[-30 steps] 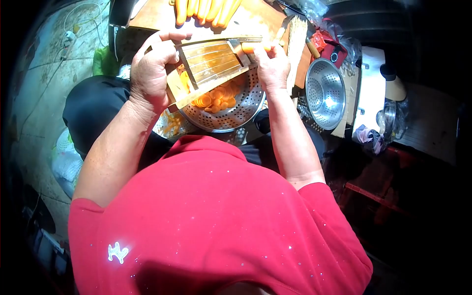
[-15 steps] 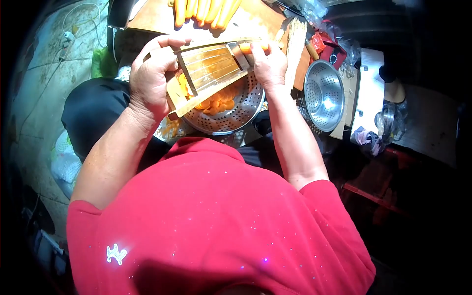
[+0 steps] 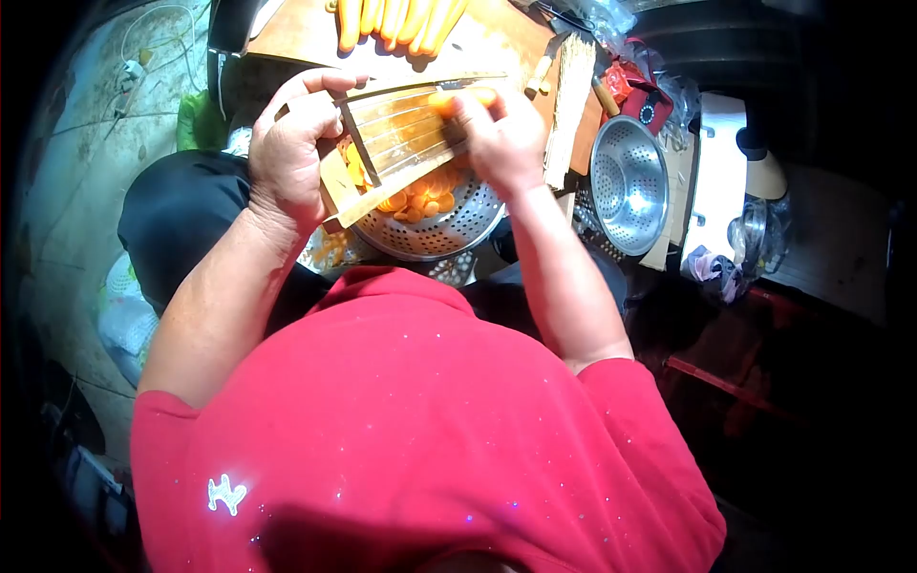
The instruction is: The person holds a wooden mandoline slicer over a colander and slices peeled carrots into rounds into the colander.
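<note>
The left hand (image 3: 291,158) holds one end of a flat slicer with a wooden frame (image 3: 401,134), and its grip is closed on the frame, with the thumb and fingers at the two edges. The right hand (image 3: 506,148) has a narrow grip on an orange carrot piece (image 3: 449,103), a little blurred, which lies on the upper part of the slicer, toward its far end. The slicer is tilted above a round metal colander with holes (image 3: 420,239). In this colander there are many thin orange slices (image 3: 425,199). Beyond the hands, several long orange carrots (image 3: 406,21) lie side by side on the brown table (image 3: 506,43). To the right are a pale straw brush (image 3: 570,91) and a second metal colander (image 3: 629,186), well apart from the first one
</note>
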Motion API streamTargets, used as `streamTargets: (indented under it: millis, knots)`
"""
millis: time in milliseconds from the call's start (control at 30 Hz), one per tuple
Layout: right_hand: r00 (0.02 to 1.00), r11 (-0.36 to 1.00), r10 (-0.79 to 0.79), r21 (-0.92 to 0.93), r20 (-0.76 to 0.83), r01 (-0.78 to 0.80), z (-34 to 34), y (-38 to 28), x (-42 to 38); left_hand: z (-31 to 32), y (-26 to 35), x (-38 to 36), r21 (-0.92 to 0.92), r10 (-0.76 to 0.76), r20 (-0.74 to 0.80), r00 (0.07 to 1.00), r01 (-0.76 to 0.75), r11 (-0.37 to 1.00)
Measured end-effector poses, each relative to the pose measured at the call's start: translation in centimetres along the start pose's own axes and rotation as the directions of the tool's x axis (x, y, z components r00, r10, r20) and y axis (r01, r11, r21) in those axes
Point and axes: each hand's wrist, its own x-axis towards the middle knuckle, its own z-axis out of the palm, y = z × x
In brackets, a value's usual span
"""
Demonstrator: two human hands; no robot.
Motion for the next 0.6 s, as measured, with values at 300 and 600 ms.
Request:
streamTargets:
  millis: [300,600]
  knots:
    - [0.989,0.930,0.069,-0.350,-0.127,-0.110,-1.8,4.6,2.9,-0.2,-0.1,0.0,0.013,0.005,0.002,1.000,-0.005,1.000]
    - [0.994,0.934,0.038,-0.350,-0.102,-0.072,-0.7,3.5,1.6,-0.2,0.0,-0.1,0.016,-0.008,0.002,1.000,0.008,1.000]
